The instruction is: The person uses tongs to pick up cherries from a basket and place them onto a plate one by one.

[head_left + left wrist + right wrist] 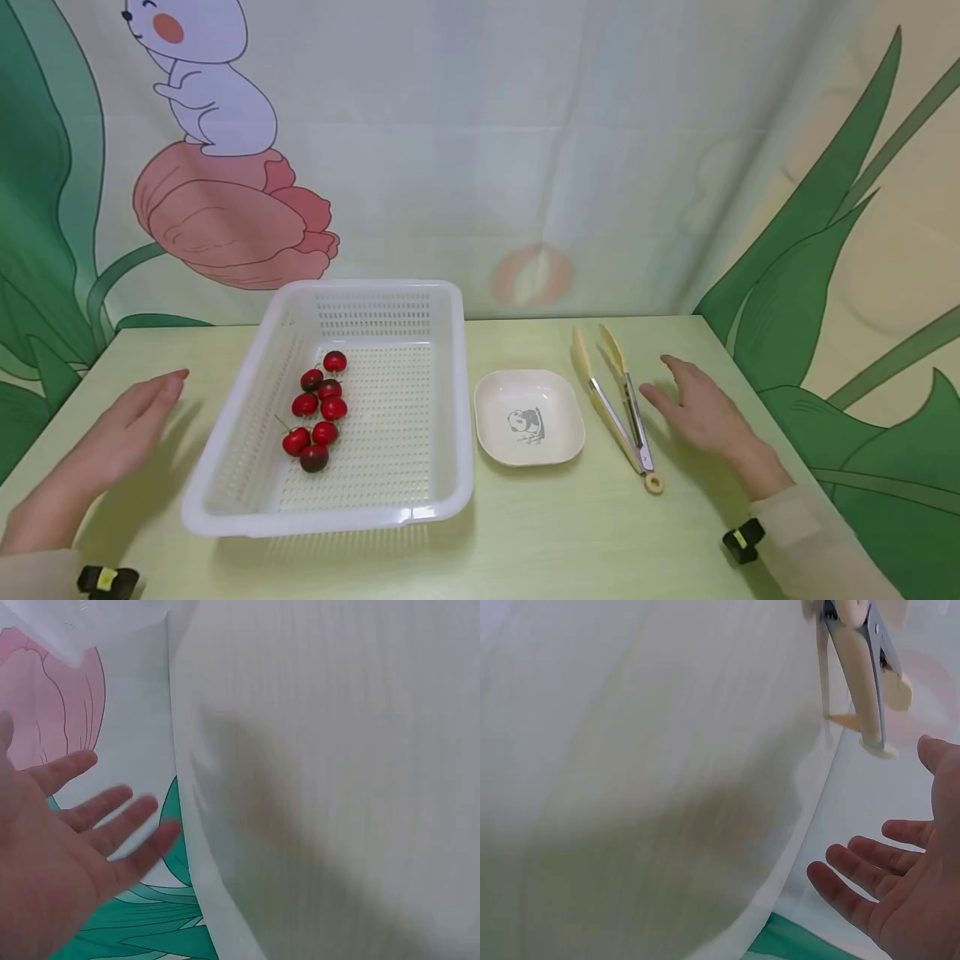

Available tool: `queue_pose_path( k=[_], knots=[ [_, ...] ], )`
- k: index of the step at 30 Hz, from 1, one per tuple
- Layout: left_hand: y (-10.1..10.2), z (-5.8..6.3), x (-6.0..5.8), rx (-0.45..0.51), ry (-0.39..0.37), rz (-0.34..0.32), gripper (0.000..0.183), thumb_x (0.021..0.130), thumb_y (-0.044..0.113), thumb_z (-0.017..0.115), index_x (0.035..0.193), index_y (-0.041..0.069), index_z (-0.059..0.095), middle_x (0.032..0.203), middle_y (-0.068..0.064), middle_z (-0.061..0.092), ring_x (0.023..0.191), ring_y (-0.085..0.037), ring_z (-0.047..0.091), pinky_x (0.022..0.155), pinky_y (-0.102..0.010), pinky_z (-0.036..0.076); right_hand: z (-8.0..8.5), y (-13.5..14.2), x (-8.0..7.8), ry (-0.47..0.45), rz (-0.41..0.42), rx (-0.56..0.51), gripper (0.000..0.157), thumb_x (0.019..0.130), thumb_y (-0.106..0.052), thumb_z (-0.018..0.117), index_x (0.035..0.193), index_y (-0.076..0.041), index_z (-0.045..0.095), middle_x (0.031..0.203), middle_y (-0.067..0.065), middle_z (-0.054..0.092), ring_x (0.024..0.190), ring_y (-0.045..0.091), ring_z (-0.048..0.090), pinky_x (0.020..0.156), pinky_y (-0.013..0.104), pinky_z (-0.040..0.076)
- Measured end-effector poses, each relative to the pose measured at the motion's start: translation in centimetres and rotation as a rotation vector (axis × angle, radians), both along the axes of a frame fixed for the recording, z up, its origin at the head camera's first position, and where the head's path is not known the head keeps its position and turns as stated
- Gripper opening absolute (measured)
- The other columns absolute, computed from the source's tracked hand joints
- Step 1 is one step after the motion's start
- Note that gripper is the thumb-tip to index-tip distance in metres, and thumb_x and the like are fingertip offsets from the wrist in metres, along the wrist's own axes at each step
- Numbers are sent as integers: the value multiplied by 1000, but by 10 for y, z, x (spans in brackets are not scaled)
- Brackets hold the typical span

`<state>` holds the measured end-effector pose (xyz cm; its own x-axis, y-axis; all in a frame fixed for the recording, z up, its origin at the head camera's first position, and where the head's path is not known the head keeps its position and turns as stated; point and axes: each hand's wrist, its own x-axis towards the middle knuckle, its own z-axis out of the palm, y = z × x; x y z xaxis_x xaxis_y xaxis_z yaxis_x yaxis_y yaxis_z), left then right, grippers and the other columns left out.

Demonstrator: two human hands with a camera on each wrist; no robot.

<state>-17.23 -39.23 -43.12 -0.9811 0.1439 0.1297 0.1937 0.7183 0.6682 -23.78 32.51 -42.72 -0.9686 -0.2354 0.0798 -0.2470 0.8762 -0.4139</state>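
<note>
Tongs (637,421) lie just beside the right hand (697,408), well apart from the left hand (127,433) (both hands' fingers spread).

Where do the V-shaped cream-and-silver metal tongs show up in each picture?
Head: the tongs lie right of centre, between the off-white, rounded-square dish and the right hand.
Left wrist: not in it.
Right wrist: upper right, above the hand, cut off by the top edge.
Shared landmark: the pale yellow-green tabletop.
</note>
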Motion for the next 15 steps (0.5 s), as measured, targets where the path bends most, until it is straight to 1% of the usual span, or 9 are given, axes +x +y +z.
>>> queue_pose_path(
  k=[1,2,3,5,6,8,10,12,15],
  knots=[
    [1,0,0,10,4,2,58,115,28,22,153,-16,27,148,-45,30,133,-62,31,112,-24,32,0,-2,0,2,1,3,79,108,-50,48,153,13,31,152,36,39,141,52,35,113,64,30],
    [2,1,1,22,3,6,57,115,28,21,153,-15,28,148,-44,33,132,-51,40,103,-16,37,0,-4,1,2,3,4,79,107,-50,48,152,13,31,151,35,40,140,52,36,113,65,31],
    [3,1,1,36,4,10,57,115,27,21,152,-14,30,147,-43,35,130,-37,48,93,-11,43,-1,-6,1,2,4,5,79,107,-51,48,152,12,31,150,35,42,139,52,38,111,65,33],
    [6,3,3,70,-1,22,56,115,28,22,153,-12,31,145,-39,40,118,-9,53,73,-9,48,-2,-10,1,-1,2,9,80,107,-51,49,152,12,32,147,35,45,136,51,42,109,65,37],
    [8,3,3,94,6,30,55,115,28,24,152,-11,32,143,-32,46,112,2,52,73,-11,51,-3,-11,1,-3,2,12,79,107,-51,49,152,12,32,145,35,47,134,51,44,107,65,39],
    [12,3,4,157,17,38,53,115,28,26,151,-10,34,136,-13,54,103,16,47,74,-14,54,-4,-15,2,-9,2,12,79,107,-51,49,152,11,32,142,35,50,130,50,49,103,65,43],
    [15,4,4,220,18,42,50,115,29,29,150,-5,38,127,5,55,102,11,54,73,-17,57,-5,-18,3,-14,3,13,78,107,-51,49,151,12,33,139,35,52,126,49,53,99,65,46],
    [17,4,4,288,8,41,44,114,29,32,148,2,43,119,18,51,100,3,59,74,-21,59,-5,-22,4,-19,4,13,79,106,-52,49,150,12,34,139,35,52,125,49,54,97,64,47],
    [22,6,4,356,-23,60,37,113,31,39,145,14,49,116,16,55,97,-3,61,73,-24,60,-6,-27,5,-41,1,23,84,105,-56,49,150,13,33,140,37,50,127,50,52,99,65,46]
  ],
)
